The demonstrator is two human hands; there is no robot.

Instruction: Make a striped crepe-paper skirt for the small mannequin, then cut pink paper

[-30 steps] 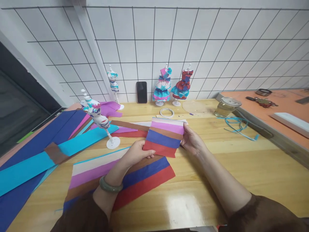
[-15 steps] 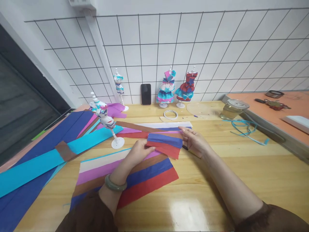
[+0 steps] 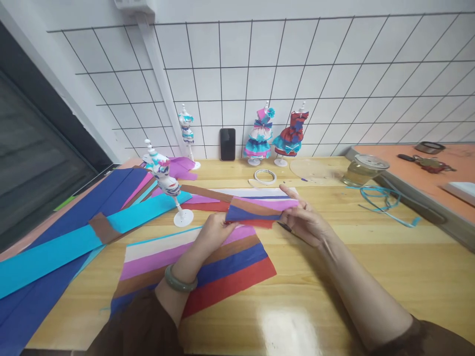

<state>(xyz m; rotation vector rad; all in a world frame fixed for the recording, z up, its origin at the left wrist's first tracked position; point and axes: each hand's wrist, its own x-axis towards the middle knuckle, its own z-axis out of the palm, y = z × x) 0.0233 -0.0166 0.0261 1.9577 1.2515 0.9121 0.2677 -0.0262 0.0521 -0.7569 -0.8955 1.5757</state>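
Observation:
My left hand (image 3: 211, 237), with a green bangle at its wrist, pinches the left end of a small stack of crepe paper strips (image 3: 256, 210). Pink, brown, blue and red layers show in it, fanned like steps. At the stack's right end, my right hand (image 3: 308, 225) grips the edge between thumb and fingers, its index finger raised. A dark, pointed thing (image 3: 285, 226) shows under the right hand, mostly hidden. Below lies a larger layered crepe paper sheet (image 3: 237, 257) on the table, partly covered by my left forearm. Behind the stack are more layered strips (image 3: 211, 200).
A white dress form (image 3: 183, 217) stands left of my hands, near long blue crepe strips (image 3: 144, 217). Against the wall are a phone (image 3: 227, 144), dressed forms (image 3: 259, 141) and a tape roll (image 3: 264, 176). At right sit a lidded jar (image 3: 361, 173) and turquoise ribbon (image 3: 382, 200).
The held stack has fanned out further, so that pink and brown layers now show above the blue. My right hand has shifted its grip at the right end. The view has moved slightly.

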